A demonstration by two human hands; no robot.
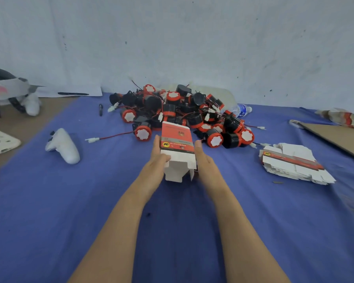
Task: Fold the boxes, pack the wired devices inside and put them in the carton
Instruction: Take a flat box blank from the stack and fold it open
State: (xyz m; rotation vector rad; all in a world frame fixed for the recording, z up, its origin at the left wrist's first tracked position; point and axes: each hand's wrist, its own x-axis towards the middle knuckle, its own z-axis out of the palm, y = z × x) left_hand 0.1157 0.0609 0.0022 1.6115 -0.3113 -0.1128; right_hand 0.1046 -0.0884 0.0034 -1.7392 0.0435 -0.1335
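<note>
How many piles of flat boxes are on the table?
2: near pile on the blue cloth, right side; far pile at the right edge, beyond the cardboard sheet. Others may be hidden.

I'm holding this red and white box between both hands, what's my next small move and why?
Probably fold the near white flaps shut. The red and white cardboard box is opened up between your left hand and right hand, but that end hangs open, so anything from the pile of black and red wired devices would likely slip through.
</note>
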